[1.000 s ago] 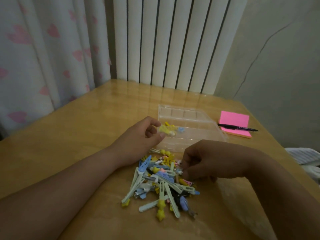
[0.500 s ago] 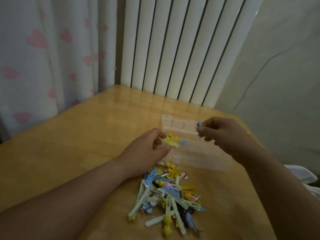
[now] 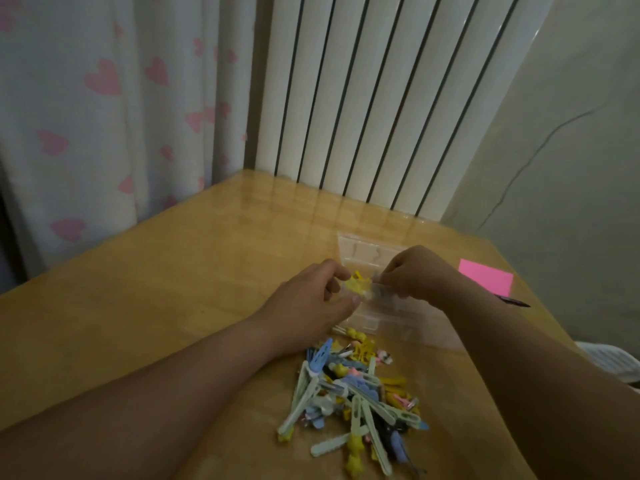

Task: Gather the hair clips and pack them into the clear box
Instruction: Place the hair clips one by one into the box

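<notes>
A pile of hair clips [image 3: 353, 403] in pale green, blue, yellow and pink lies on the wooden table in front of me. Behind it stands the clear box [image 3: 391, 313], open on top. My left hand [image 3: 311, 303] pinches a small bunch of yellow clips [image 3: 360, 289] above the box's near left corner. My right hand [image 3: 412, 275] is right beside it, its curled fingers pinching a small clip against that bunch; the clip itself is mostly hidden by the fingers.
A pink sticky-note pad [image 3: 486, 280] and a black pen [image 3: 512, 301] lie right of the box near the table's right edge. A white radiator [image 3: 381, 98] and a heart-print curtain [image 3: 104, 116] stand behind the table [image 3: 156, 306].
My right hand lifted from the pile with a small clip, went over the box, then came left to meet my left hand. The left hand stayed above the box with its yellow clips.
</notes>
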